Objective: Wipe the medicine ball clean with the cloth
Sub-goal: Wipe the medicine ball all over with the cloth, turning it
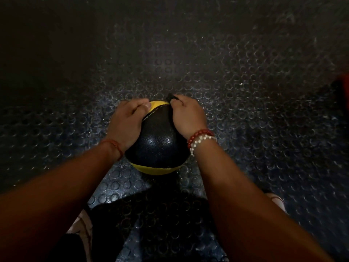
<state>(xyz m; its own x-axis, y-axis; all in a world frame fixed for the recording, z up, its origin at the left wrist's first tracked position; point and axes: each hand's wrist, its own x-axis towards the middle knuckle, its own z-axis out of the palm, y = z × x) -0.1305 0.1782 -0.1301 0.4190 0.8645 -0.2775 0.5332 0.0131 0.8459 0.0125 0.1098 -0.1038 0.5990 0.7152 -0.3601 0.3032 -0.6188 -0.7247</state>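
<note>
A black and yellow medicine ball (157, 142) rests on the studded rubber floor in the middle of the view. My left hand (126, 122) lies flat against the ball's upper left side, fingers reaching over the yellow top. My right hand (187, 116) presses on the upper right side, closed around a small dark cloth (172, 97) that sticks out past the fingers at the ball's far top. Most of the cloth is hidden under the hand. Red and white bead bracelets circle my right wrist.
Dark rubber flooring with raised round studs (245, 103) spreads all around. My feet in light shoes show at the lower left (83, 222) and lower right (276, 200). A red and dark object (342, 86) sits at the right edge.
</note>
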